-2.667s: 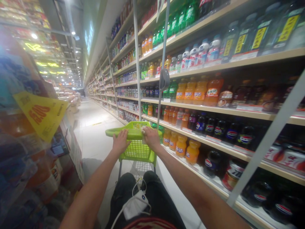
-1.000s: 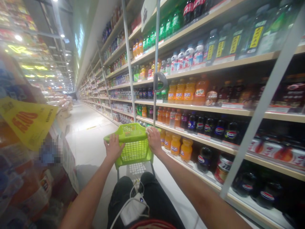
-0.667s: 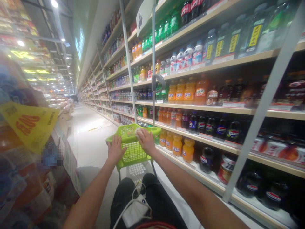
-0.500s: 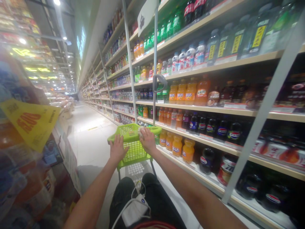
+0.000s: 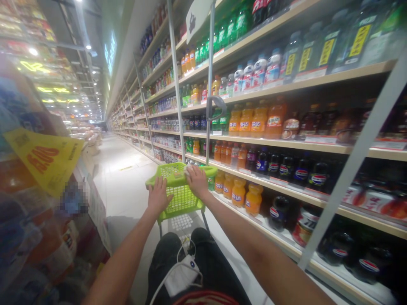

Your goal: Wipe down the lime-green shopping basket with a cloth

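Observation:
A bright green shopping cart (image 5: 178, 203) with a grid-walled basket stands right in front of my legs. My left hand (image 5: 158, 197) rests on the left part of its handle, fingers laid over the bar and the thumb out to the side. On the right part of the handle is my right hand (image 5: 197, 183), its fingers curled over the bar. Something small and whitish, perhaps a crumpled tissue (image 5: 187, 170), shows at the right fingertips. A white device with a cable (image 5: 182, 277) lies at my lap.
Shelves of drinks run along the right, with orange soda bottles (image 5: 238, 191) and dark cola bottles (image 5: 278, 214) close to the cart. A grey post (image 5: 352, 169) slants up nearby. At left hangs a yellow price sign (image 5: 44, 159) beside stacked goods. The pale floor aisle (image 5: 119, 178) stretches ahead.
The view has shifted a little, so the shelves sit slightly farther right in the picture. Both hands stay on the cart handle.

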`<action>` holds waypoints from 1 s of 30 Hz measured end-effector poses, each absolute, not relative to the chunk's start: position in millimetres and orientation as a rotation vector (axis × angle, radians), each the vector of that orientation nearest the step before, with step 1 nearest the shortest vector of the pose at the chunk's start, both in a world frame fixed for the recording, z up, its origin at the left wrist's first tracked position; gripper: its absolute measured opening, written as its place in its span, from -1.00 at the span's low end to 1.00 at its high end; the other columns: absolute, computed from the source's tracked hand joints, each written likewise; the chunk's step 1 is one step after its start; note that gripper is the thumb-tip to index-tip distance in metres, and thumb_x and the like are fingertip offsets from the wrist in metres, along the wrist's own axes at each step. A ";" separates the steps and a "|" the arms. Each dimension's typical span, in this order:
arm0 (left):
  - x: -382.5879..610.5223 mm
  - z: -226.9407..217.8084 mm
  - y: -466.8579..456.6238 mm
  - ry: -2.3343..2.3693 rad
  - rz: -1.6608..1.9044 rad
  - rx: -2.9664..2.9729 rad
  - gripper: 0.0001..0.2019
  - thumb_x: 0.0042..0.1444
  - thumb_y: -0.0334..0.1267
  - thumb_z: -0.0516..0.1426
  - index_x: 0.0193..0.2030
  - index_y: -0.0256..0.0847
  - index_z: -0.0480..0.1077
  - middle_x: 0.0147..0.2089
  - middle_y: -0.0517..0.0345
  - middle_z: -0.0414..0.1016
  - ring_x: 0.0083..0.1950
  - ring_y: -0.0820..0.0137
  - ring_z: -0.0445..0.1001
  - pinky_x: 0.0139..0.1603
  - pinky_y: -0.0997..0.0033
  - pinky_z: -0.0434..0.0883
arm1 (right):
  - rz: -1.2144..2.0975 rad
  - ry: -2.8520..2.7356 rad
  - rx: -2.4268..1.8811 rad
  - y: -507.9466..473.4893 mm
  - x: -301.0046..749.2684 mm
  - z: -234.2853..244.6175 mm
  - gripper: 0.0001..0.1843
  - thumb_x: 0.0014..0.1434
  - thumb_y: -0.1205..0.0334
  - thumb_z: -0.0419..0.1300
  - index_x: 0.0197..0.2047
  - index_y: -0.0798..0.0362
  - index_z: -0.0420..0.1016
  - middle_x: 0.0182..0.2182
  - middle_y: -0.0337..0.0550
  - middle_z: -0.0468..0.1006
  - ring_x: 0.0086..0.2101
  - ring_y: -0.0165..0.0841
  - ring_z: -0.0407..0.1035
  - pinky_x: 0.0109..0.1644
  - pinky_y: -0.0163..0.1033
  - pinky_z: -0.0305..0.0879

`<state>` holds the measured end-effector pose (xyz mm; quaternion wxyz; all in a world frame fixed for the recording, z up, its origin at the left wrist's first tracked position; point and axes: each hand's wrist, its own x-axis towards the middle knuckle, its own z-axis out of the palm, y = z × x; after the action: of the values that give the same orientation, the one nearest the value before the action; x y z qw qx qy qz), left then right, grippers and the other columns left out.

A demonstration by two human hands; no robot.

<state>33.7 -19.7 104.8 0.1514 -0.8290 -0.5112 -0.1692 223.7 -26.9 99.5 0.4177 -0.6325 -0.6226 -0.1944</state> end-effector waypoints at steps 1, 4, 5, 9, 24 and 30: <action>34.0 103.9 -20.0 -1.468 -0.494 -2.378 -0.35 0.12 -0.01 -0.06 0.29 -0.29 -0.05 0.37 -0.07 -0.13 0.37 0.17 -0.20 0.27 -0.10 -0.12 | -0.477 -1.518 -1.603 -26.4 227.8 100.1 -0.60 0.22 0.23 -0.05 0.11 0.08 0.29 0.14 0.03 0.25 0.14 -0.16 0.07 0.18 0.07 -0.04; 34.4 101.6 -21.6 -1.458 -0.527 -2.366 -0.36 0.11 -0.06 -0.04 0.29 -0.32 -0.04 0.36 -0.08 -0.12 0.37 0.17 -0.19 0.27 -0.10 -0.11 | -0.475 -1.511 -1.585 -25.4 222.2 100.8 -0.60 0.21 0.24 -0.05 0.11 0.10 0.29 0.14 0.04 0.26 0.14 -0.16 0.07 0.18 0.03 -0.01; 34.2 101.1 -22.0 -1.450 -0.536 -2.360 -0.36 0.10 -0.07 -0.04 0.29 -0.33 -0.04 0.36 -0.08 -0.11 0.37 0.17 -0.19 0.27 -0.11 -0.11 | -0.486 -1.557 -1.556 -25.3 215.0 100.7 -0.60 0.21 0.25 -0.04 0.11 0.09 0.29 0.14 0.04 0.26 0.14 -0.16 0.07 0.18 0.02 -0.01; 31.3 101.1 -23.4 -1.434 -0.539 -2.342 -0.36 0.08 -0.09 0.00 0.28 -0.32 -0.02 0.35 -0.08 -0.07 0.37 0.16 -0.18 0.27 -0.10 -0.09 | -0.526 -1.826 -1.379 -25.7 182.5 102.4 -0.60 0.18 0.23 0.03 0.10 0.02 0.29 0.14 -0.01 0.26 0.16 -0.17 0.04 0.20 0.02 -0.03; 37.1 107.9 -29.7 -1.513 -0.562 -2.312 -0.41 0.09 -0.10 -0.01 0.24 -0.33 0.06 0.35 -0.13 -0.08 0.36 0.11 -0.15 0.24 -0.16 -0.05 | -0.499 -1.527 -1.510 -23.1 228.4 104.5 -0.64 0.17 0.28 -0.01 0.02 0.10 0.36 0.11 0.04 0.28 0.11 -0.17 0.11 0.17 0.01 0.02; 43.9 109.9 -31.8 -1.442 -0.472 -2.376 -0.40 0.10 -0.14 -0.01 0.28 -0.20 -0.05 0.35 -0.05 -0.07 0.37 0.15 -0.17 0.22 -0.26 -0.13 | -0.536 -1.873 -1.346 -29.1 207.5 109.3 -0.63 0.12 0.29 0.06 0.03 0.02 0.37 0.10 -0.02 0.30 0.09 -0.18 0.13 0.14 -0.03 0.05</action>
<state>43.9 -31.8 109.9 0.1606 -0.8319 -0.5048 -0.1652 207.5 -29.1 109.3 0.3774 -0.5264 -0.7325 -0.2096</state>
